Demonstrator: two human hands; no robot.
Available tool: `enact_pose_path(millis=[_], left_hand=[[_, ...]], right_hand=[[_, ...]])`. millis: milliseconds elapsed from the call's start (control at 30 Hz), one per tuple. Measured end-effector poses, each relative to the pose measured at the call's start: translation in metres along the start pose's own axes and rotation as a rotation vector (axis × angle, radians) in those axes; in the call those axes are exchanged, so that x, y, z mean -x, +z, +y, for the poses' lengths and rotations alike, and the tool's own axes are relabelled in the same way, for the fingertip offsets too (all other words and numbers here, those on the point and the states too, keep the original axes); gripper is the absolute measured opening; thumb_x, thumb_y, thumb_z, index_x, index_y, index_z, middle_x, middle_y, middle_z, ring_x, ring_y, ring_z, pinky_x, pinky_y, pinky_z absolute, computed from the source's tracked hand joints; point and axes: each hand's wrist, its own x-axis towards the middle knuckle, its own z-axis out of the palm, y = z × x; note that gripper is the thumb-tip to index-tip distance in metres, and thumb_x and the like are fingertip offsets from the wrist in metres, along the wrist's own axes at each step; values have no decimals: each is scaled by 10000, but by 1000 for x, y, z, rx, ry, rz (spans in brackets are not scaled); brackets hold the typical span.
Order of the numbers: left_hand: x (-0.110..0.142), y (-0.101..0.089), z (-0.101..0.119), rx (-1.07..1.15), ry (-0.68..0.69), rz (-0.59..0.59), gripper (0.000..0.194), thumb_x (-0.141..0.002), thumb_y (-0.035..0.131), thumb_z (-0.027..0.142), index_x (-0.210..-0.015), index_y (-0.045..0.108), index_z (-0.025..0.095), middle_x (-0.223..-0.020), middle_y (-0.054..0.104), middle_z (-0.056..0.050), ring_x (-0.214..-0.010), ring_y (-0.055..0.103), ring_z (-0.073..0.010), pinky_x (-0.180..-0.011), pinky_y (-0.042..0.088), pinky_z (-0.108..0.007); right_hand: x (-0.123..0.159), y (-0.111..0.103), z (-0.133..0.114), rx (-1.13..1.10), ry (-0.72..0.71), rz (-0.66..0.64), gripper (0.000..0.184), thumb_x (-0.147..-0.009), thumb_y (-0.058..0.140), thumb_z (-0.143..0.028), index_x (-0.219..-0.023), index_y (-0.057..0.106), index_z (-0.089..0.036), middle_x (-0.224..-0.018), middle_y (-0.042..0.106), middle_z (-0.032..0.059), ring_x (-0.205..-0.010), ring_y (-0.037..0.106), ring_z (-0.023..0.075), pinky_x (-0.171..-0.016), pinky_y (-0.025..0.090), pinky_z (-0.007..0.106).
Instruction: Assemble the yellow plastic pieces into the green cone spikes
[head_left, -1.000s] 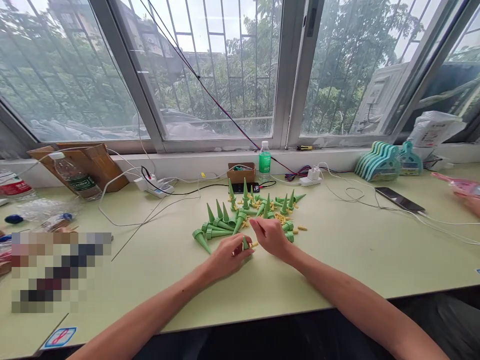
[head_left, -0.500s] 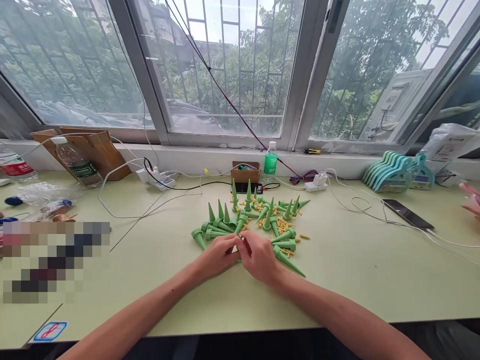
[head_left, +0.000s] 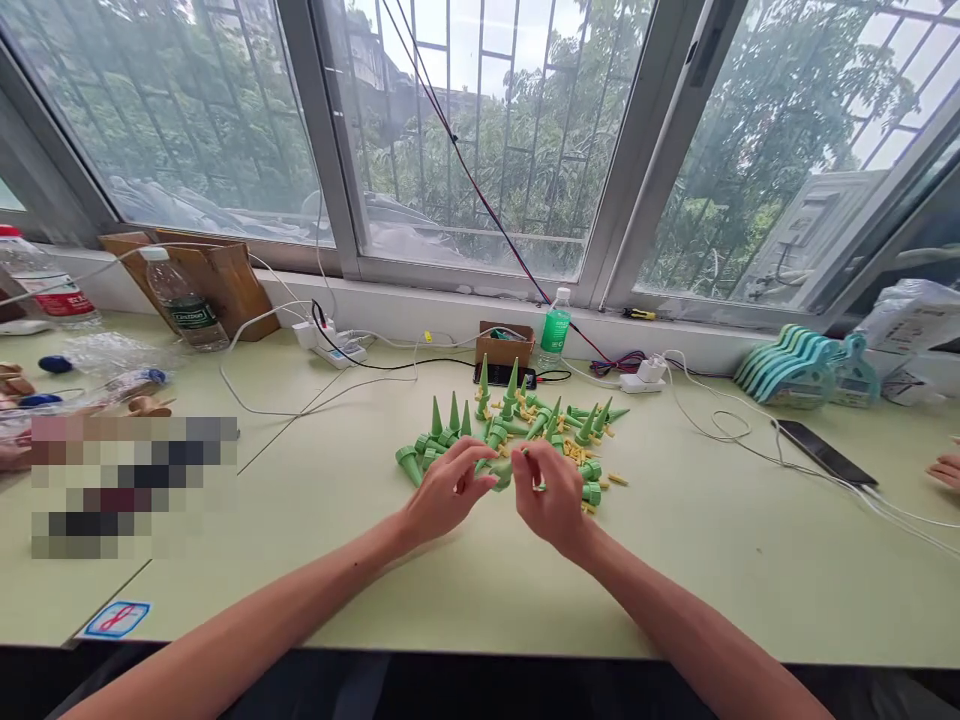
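A heap of green plastic cone spikes (head_left: 450, 436) lies on the pale green table (head_left: 712, 560), mixed with small yellow pieces (head_left: 617, 480). My left hand (head_left: 442, 495) and my right hand (head_left: 551, 495) are raised just above the near side of the heap. Between them they pinch one green cone (head_left: 501, 472) at its wide end. Fingers of both hands curl round it. Some cones stand upright, others lie on their sides.
A small cardboard box (head_left: 504, 345), a green bottle (head_left: 555, 330), a power strip (head_left: 334, 348) and cables sit by the window sill. A phone (head_left: 823, 452) and stacked teal items (head_left: 787, 362) lie right. Another person's fingers (head_left: 946, 468) show at the right edge.
Both hands have lifted from the table with a green cone between them. The camera has tilted, so the heap sits higher and farther right than before.
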Motion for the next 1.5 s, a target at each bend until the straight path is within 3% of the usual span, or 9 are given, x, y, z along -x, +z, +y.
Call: enact_pose_path(millis=[67,167,300,467,600,867,1200,1500], left_hand=[[-2,0,0,-1,-13,88,158,-933,469,279,-978,579,175,-959,569,-45,-526,425,-44,-520,406,-190],[-4,2,-2,-43,17,72,203,-944,449,265,-823,576,164,-775,542,-10,-525,406,-59,-520,368,-195],[-2,6,-4,-85,78,-45,291,-950,434,264,-719,572,155,-655,492,0,-538,394,-81,-528,334,-216],[1,8,-4,-108,79,-101,347,-954,428,272,-646,535,156,-602,444,11,-528,364,-86,-521,303,-227],[1,6,-5,-113,64,-104,356,-950,437,254,-617,517,157,-587,423,15,-527,348,-87,-518,291,-238],[2,5,0,-108,73,-126,361,-947,441,247,-602,499,158,-576,412,20,-516,341,-84,-507,280,-238],[3,6,-1,-98,92,-131,385,-952,422,261,-585,483,162,-565,409,16,-511,330,-90,-502,274,-243],[3,6,-3,-112,98,-180,365,-945,438,242,-588,447,164,-573,378,27,-521,307,-90,-522,278,-234]], right_hand=[[-20,-15,9,65,29,116,218,-952,449,-285,-766,523,-199,-597,540,-2,-502,446,108,-546,369,236],[-52,-34,34,169,127,215,234,-953,452,-324,-785,535,-184,-640,574,13,-541,485,115,-581,380,237],[-81,-44,74,244,183,112,320,-954,424,-384,-730,526,-178,-618,561,10,-515,466,115,-578,355,246],[-87,-37,103,265,167,-4,315,-943,435,-371,-705,516,-181,-565,513,-6,-513,441,121,-569,318,248],[-87,-31,109,272,166,-32,319,-943,431,-375,-696,509,-187,-548,480,-14,-503,402,122,-560,303,252],[-91,-33,108,282,179,98,346,-963,399,-391,-702,495,-185,-589,526,-2,-518,444,117,-591,331,248],[-84,-25,116,280,230,-226,300,-907,467,-353,-648,477,-201,-542,494,-10,-490,399,123,-540,282,252],[-87,-26,114,237,269,-264,294,-871,491,-329,-616,404,-212,-519,483,-14,-485,410,121,-530,274,256]])
